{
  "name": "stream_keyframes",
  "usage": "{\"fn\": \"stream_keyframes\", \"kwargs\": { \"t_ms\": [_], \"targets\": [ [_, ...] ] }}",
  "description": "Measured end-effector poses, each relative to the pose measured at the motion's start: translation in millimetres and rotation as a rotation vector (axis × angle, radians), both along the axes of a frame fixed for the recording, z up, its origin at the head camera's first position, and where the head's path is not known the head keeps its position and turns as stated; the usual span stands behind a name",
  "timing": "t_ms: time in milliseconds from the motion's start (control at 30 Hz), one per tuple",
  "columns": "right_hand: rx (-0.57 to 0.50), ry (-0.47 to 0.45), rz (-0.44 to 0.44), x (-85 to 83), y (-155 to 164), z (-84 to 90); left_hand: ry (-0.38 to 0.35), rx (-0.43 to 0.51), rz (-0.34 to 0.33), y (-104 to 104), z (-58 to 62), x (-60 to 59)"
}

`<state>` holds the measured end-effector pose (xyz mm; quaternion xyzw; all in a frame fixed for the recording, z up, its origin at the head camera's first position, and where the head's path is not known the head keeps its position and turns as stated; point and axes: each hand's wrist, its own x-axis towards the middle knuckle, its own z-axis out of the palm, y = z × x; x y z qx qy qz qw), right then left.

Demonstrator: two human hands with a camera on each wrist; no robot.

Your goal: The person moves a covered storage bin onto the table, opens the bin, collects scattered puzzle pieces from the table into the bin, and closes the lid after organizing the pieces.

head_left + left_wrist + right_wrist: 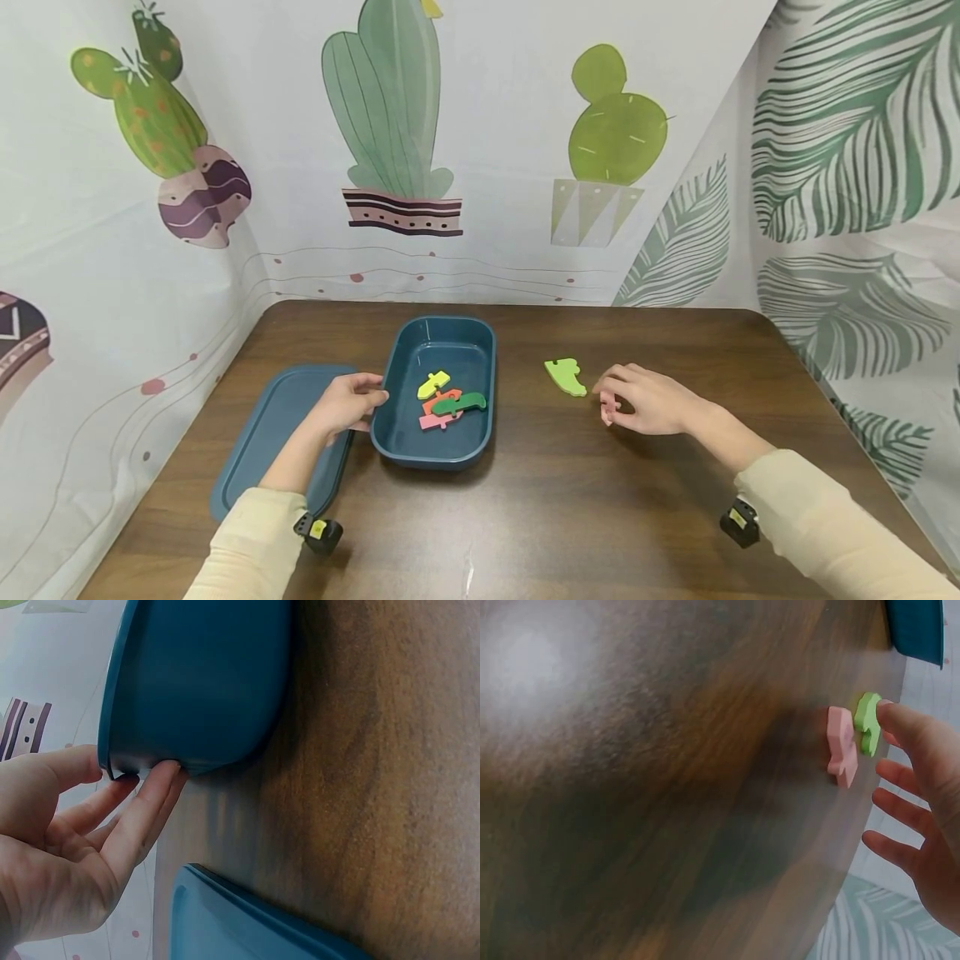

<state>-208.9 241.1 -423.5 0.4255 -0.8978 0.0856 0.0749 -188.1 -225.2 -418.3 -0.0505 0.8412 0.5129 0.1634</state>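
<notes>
My left hand (343,406) holds the left side of a dark blue plastic box (433,461); in the left wrist view the thumb is at its rim and the fingertips touch its outer wall. Inside lie small puzzle pieces: a yellow one (432,384), an orange one (430,407), a dark green one (460,404) and a pink one (433,422). On the right, my right hand (656,402) hovers over another pink puzzle piece (841,742), its fingers loosely bent. The right wrist view shows that piece apart from the fingertips. Beside it lies a light green puzzle piece (566,377).
A blue lid (273,433) lies flat on the brown wooden table (540,500), left of the box and partly under my left forearm. Behind the table hangs a white cloth (502,167) printed with cacti and leaves.
</notes>
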Motion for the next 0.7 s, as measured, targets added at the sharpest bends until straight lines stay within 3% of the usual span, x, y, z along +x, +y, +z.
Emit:
{"fn": "stream_keyframes", "kwargs": {
  "t_ms": [700],
  "targets": [
    [0.022, -0.033, 0.004, -5.9, 7.5, -16.8, 0.002, -0.001, -0.002, 0.0, -0.3, -0.9]
  ]
}}
